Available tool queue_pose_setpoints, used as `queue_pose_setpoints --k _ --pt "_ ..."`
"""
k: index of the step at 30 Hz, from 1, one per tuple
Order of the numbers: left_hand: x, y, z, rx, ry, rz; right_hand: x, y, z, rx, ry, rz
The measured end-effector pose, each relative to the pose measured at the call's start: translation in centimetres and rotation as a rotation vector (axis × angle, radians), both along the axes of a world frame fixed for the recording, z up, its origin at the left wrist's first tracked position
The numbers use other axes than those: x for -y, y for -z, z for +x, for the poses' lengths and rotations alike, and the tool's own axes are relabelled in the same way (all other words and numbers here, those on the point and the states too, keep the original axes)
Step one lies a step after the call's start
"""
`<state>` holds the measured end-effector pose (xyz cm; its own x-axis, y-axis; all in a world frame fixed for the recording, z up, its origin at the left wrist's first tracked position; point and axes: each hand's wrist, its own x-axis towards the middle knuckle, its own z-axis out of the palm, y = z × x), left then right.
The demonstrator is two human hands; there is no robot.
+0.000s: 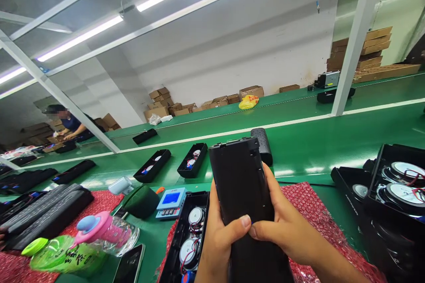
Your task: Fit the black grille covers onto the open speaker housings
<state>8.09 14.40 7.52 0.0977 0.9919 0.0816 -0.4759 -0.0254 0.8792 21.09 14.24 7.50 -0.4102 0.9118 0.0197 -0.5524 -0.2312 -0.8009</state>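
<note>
A long black plastic housing (239,181) is held up in front of me, tilted, with its smooth face toward me. My left hand (222,234) wraps its left side and my right hand (279,225) its right side, both thumbs pressing on the face near the middle. Just left of my left hand lies an open black speaker case (175,252) with round silver speaker drivers (188,251) and red wires inside. Beneath the right forearm spreads red bubble wrap (310,212). Behind the housing stands a black speaker with a patterned grille (264,146).
At left are a pink-lidded bottle (109,232), a green bottle (66,254), a phone (130,265) and a blue tester with a screen (171,203). Open speaker cases (398,181) pile at right. Across the green bench (299,141), a person (71,124) works far left.
</note>
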Motion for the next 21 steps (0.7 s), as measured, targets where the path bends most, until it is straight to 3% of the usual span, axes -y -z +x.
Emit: queue_pose_setpoints --k 6,11,21 --pt "-0.3 0.8 -0.2 -0.064 -0.038 0.045 -0.1 -0.2 0.1 0.006 0.008 0.004" --pt "-0.4 0.7 -0.3 -0.074 0.050 0.153 -0.5 0.0 0.5 0.042 0.039 0.065" --pt "0.0 0.6 0.0 -0.076 -0.017 0.073 -1.1 0.7 0.3 -0.012 0.049 0.062"
